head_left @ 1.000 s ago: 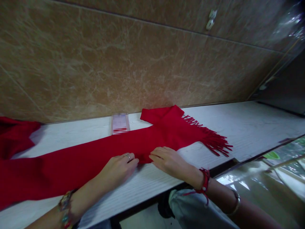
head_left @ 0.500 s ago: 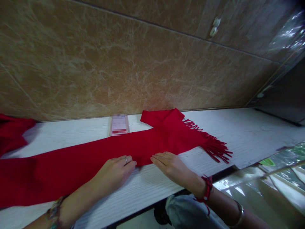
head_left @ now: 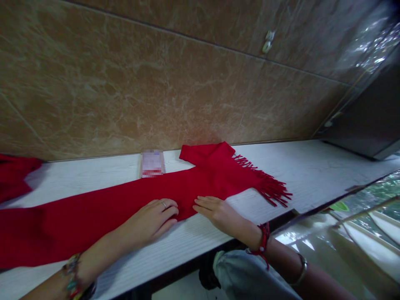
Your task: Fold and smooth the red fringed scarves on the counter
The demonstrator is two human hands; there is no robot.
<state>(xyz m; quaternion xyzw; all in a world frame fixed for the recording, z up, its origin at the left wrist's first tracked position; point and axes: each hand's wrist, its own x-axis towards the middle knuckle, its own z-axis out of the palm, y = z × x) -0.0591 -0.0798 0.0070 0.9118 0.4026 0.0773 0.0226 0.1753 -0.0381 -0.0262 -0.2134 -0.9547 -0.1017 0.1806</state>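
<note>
- Fingers (head_left: 170,204) of the left hand (head_left: 151,218) sit loosely curled on the red scarf (head_left: 103,214), thumb apart by the near edge; whether they pinch any cloth, can't tell.
- Right hand (head_left: 218,213) now: fingers close together, tips on the scarf just across from the left hand, red cloth showing between; a grip underneath can't be made out either.
- And the scarf itself runs along the white table (head_left: 312,166), from the left of the view to right of the middle, mostly flat, a folded flap on the far side, its fringe (head_left: 271,187) spread to the right.
- Looks soft, light and limp, this one; hardly fragile, perhaps smooth enough to slide, and those loose strands could tangle.
- Best hold, I'd say: both hands well apart on the near edge, thumbs above, fingers below, pulling evenly to keep it from bunching.
- Just beyond, what looks like a pale card (head_left: 152,163), face blurred, right at the scarf's far edge; a tug there might drag it.
- Far left, more red cloth (head_left: 15,177); joined to the scarf or not, can't tell.
- Behind everything, the brown wall (head_left: 125,83).
</note>
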